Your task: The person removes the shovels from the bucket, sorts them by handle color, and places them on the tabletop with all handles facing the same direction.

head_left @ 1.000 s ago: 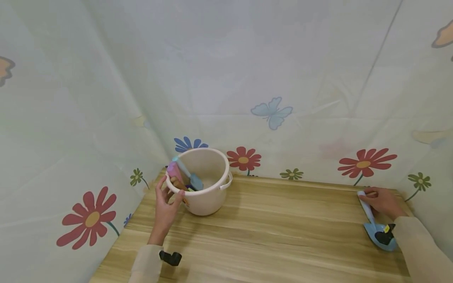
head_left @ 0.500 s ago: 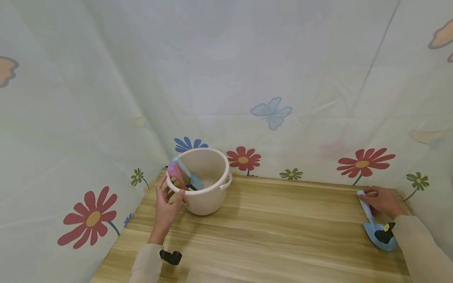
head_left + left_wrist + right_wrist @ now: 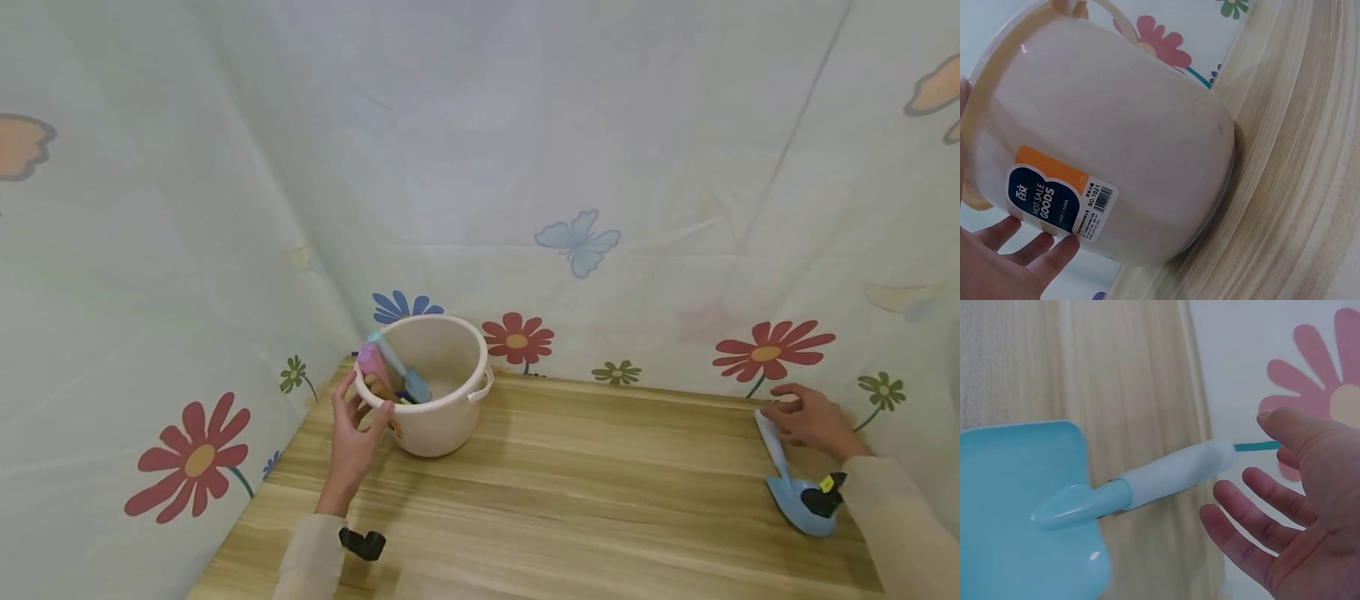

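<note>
— Where does the blue shovel (image 3: 797,510) lie, counting from the person's place?

— At about two o'clock on the wooden table (image 3: 592,492), its pale handle (image 3: 1175,474) pointing towards eleven.

— And does the right hand (image 3: 812,423) have it?

— No. It's beside the handle's free end, fingers loosely bent and apart, with nothing inside them. Whether it is arriving or letting go, I can't tell from here.

— What makes a good hold, then?

— I'd want thumb and fingers round the thick pale part, nearer the neck (image 3: 1110,497) than the tip. The blade (image 3: 1016,487) looks broad, so I expect it to sag if pinched at the very end.

— Anything to watch?

— That black device (image 3: 822,500) at the right wrist sits over the blade; a higher wrist should avoid a knock. When letting go, I'd lift the fingers well clear, or the handle may swing.

— What of the left hand (image 3: 354,442)?

— It holds the cream bucket (image 3: 442,429) at eleven o'clock, thumb and fingers at the rim (image 3: 484,354) between seven and nine. A sound brace, I think, if light: the bucket stands upright, a second shovel (image 3: 417,386) leaning inside from ten, a pink thing (image 3: 372,364) at nine.
</note>
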Tool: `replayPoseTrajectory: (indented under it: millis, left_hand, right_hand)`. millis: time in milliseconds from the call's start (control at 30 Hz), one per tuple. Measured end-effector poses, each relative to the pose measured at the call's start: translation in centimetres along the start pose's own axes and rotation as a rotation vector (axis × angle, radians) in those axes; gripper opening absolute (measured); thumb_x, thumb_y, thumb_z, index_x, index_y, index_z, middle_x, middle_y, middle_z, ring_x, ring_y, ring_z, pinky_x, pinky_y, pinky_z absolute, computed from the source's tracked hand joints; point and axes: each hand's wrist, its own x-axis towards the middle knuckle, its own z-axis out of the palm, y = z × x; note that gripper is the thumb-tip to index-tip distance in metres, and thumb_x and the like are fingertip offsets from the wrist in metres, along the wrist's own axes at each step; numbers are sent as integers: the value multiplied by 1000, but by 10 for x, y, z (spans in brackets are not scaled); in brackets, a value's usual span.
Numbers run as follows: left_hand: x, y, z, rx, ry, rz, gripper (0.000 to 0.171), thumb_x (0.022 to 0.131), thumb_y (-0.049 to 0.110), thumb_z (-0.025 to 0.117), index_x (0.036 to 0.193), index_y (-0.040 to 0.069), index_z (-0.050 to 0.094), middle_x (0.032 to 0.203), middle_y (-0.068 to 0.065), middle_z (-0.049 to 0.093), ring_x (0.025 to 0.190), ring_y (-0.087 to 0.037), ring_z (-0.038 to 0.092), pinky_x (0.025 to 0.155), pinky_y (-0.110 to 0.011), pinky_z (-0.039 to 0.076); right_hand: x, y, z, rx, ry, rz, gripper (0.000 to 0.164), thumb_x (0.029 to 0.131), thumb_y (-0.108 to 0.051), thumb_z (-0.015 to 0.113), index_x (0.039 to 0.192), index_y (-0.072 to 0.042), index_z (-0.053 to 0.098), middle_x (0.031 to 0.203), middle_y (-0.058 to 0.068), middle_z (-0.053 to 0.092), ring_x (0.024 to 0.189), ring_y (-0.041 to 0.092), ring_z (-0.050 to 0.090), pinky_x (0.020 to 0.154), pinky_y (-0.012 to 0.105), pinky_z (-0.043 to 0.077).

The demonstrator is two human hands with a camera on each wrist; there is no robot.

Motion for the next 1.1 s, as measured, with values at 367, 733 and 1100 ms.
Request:
replayPoseTrajectory:
  millis: [367,733,1100]
  left_hand:
    - [2,1,3,-3,-8,15,80,99,24,70,161,30,20,160,-19,35,140,-41,43,89,-19,50]
    - [0,2,3,-45,-16,8,81,99,21,70,162,28,20,160,-18,35,140,-39,42,88,-15,48]
    - [-1,-1,2,-35,-3,12,81,99,22,71,162,33,21,159,-16,37,139,-34,43,91,-19,46]
  right_hand:
    - [-1,-34,-2,-190,106,-186,56,95,-27,74,134,5,50,114,37,63,93,47,65,71,50,60]
    - [-2,-90,9,-185,128,-411,50,91,-20,81,128,5,61,111,30,69,93,43,69,75,51,60]
    - [0,-144,19,-173,98,-527,49,91,-24,80,133,-5,61,116,22,70,97,37,72,74,47,61]
